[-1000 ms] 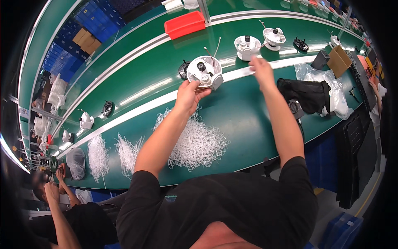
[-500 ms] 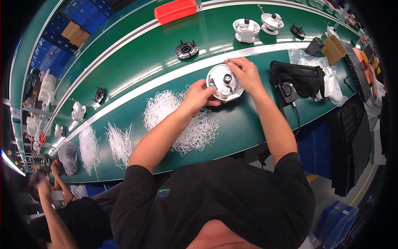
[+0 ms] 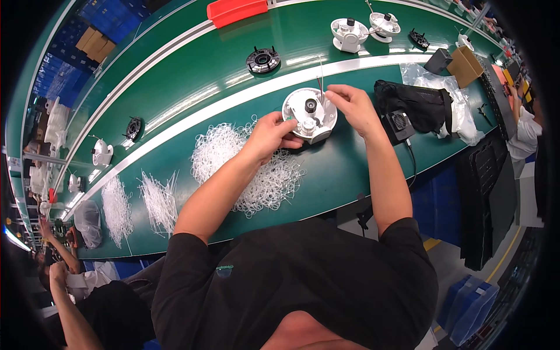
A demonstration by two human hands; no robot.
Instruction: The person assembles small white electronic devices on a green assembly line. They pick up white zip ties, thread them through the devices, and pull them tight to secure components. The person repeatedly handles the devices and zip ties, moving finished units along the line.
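A round white plastic housing (image 3: 299, 101), its inside facing up with a black lens part (image 3: 311, 105) in the middle, is held above the green bench. My left hand (image 3: 272, 135) grips its lower left rim, thumb over the edge and fingers below. At the upper right rim is my right hand (image 3: 352, 108), thumb and index finger slightly apart, with nothing visible between them. Just beside those fingertips, a thin cable (image 3: 320, 79) stands up from the housing. A heap of looped white ties (image 3: 221, 153) lies under and beside my left forearm.
Straighter bundles of white ties (image 3: 157, 201) lie left. Across the rail, the line holds a black ring-shaped part (image 3: 263, 60), white housings (image 3: 349, 36) and a red bin (image 3: 236, 11). At right are a black bag (image 3: 411, 105), a small black device (image 3: 401, 122) with a cord, and a cardboard box (image 3: 465, 68).
My right fingertips have shifted right, off the cable they pinched, and it now stands upright. My left hand keeps its grip on the housing. The view has shifted slightly.
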